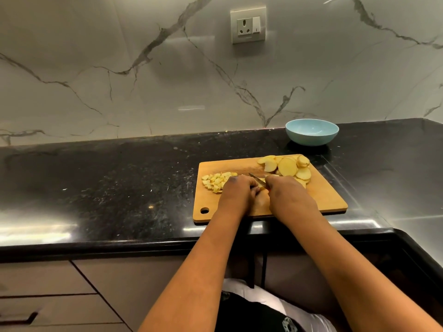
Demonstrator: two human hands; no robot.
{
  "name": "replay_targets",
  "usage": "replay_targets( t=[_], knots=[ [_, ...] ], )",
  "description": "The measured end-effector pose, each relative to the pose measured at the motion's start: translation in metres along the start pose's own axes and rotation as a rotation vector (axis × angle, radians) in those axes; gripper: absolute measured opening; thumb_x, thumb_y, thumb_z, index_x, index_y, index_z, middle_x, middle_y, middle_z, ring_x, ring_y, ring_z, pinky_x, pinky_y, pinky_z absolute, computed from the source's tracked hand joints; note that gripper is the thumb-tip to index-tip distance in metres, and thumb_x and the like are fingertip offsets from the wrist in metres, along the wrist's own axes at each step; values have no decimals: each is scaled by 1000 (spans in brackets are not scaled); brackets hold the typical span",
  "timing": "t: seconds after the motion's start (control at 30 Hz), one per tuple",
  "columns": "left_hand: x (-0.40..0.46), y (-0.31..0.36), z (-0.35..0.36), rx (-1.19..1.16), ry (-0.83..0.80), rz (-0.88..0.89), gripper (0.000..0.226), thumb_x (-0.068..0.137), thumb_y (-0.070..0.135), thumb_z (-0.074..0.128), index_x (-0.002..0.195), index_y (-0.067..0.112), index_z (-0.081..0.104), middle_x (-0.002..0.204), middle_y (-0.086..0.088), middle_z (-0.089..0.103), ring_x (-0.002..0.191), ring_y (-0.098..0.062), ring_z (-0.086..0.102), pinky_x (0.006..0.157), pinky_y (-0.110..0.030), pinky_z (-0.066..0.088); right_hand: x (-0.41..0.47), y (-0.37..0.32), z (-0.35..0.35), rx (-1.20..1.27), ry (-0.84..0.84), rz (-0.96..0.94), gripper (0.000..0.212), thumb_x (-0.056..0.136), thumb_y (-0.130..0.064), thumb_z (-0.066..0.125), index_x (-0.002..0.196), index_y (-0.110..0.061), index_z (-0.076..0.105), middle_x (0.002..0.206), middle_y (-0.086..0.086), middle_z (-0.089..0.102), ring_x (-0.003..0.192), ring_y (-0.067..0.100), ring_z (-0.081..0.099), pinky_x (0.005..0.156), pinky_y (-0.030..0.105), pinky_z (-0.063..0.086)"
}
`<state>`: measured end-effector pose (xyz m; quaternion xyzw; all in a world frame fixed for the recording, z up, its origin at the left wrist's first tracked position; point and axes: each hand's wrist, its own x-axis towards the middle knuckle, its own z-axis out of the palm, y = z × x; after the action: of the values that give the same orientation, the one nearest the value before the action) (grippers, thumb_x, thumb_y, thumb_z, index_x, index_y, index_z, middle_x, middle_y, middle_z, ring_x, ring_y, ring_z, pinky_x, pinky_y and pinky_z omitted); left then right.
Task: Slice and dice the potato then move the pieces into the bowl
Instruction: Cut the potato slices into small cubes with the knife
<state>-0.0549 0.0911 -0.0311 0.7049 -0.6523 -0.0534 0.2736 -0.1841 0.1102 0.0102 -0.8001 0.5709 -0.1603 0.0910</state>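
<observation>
Dicing stage: right hand (279, 188) grips slim steel knife (257, 179); left hand (239, 188) pinches yellow potato slice (mostly hidden). Next: cut remaining round slices (291, 167).

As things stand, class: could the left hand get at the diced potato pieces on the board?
Probably yes. The diced pieces lie right beside the left hand on the board, nothing between, though it would first have to release the potato it steadies.

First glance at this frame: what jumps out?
Two hands meet mid-board: the right hand grips a knife, and the left hand holds down potato that it mostly hides. Slices are heaped at the board's far right, dice on its left. The blue bowl behind looks empty.
</observation>
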Motion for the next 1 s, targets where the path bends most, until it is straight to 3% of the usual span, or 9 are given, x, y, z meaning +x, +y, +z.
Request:
replay_targets(
  t=[0.1,0.33,0.47,0.67,0.9,1.0],
  knots=[
    [0,0,0,-16,3,-10,21,96,26,61,109,16,74,109,-5,72,103,-19,62,88,-26,44,-3,1,-2,-4,-41,19,25,96,-10,50,117,-21,58,109,7,59,92,20,58,75,30,51],
    [-3,-1,1,-73,34,-11,25,95,23,63,115,12,71,113,-6,72,107,-18,63,93,-26,45,-21,14,-24,-107,-159,103,33,84,-2,64,110,-21,59,91,3,53,79,18,55,77,33,56],
    [-6,-2,0,-122,61,-12,27,93,24,65,116,11,71,114,-5,72,108,-16,63,92,-22,43,-30,21,-48,-200,-251,111,40,83,-7,69,119,-22,58,110,6,58,96,23,59,87,37,56],
    [-10,-2,0,-101,100,-23,23,93,21,64,111,11,73,108,-6,73,101,-17,64,90,-26,47,-37,19,-23,56,32,58,15,96,-17,56,110,-22,57,91,3,57,76,16,55,70,32,54],
    [-7,-3,2,-57,100,-14,19,94,21,63,107,14,75,104,-4,73,97,-16,64,88,-24,46,-30,14,8,53,93,30,17,98,-13,47,108,-23,56,87,3,58,75,19,57,65,32,52],
    [-6,-4,4,-53,93,-14,19,93,20,63,106,14,75,104,-4,73,97,-17,65,89,-26,46,-27,6,10,-24,104,-18,18,99,-11,44,107,-21,56,96,4,62,79,19,59,66,29,50]
  ],
)
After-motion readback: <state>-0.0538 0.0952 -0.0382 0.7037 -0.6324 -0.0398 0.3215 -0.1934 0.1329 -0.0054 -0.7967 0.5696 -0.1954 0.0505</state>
